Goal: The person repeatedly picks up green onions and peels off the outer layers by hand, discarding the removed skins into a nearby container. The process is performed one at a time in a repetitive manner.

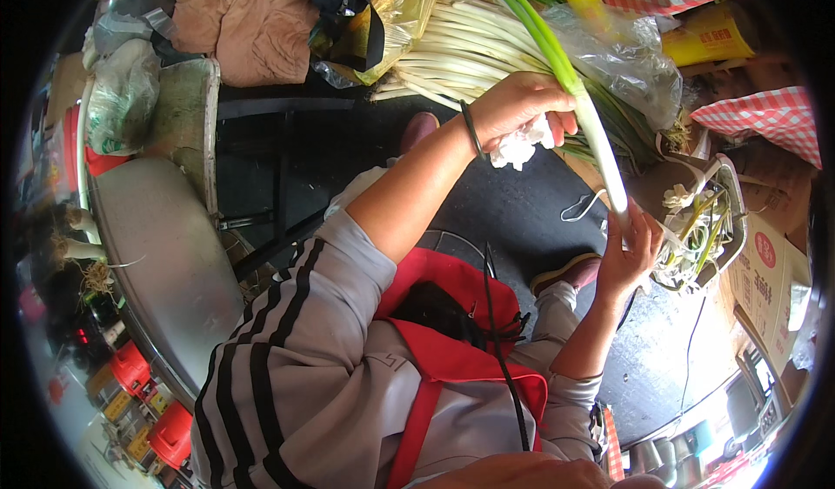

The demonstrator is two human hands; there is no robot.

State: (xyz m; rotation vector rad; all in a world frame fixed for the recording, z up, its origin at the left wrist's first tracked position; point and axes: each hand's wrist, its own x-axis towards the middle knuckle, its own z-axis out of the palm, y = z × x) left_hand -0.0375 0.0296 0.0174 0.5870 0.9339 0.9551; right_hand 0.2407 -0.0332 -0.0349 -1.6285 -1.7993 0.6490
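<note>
A long, thick green onion (597,133) slants across in front of me, its green leaves at the top and its white stalk running down to the right. My left hand (525,110) grips it where green meets white. Under that palm sits a crumpled white wad (518,146), possibly tissue. Lower down, my right hand (629,247) is closed around the stalk's lower end, and the fingers hide the tip. Beyond my left hand lies a heap of green onions (463,39) with white stalks. Beside my right hand stands a bin (737,228) holding pale peelings and limp leaves.
Clear plastic wrap (620,58) and yellow packages (708,35) lie near the heap. Cardboard boxes (770,280) stand behind the bin. At left is a metal-topped surface (163,247). A brown cloth (248,25) lies at the far left. The dark floor (509,208) spreads beneath my hands.
</note>
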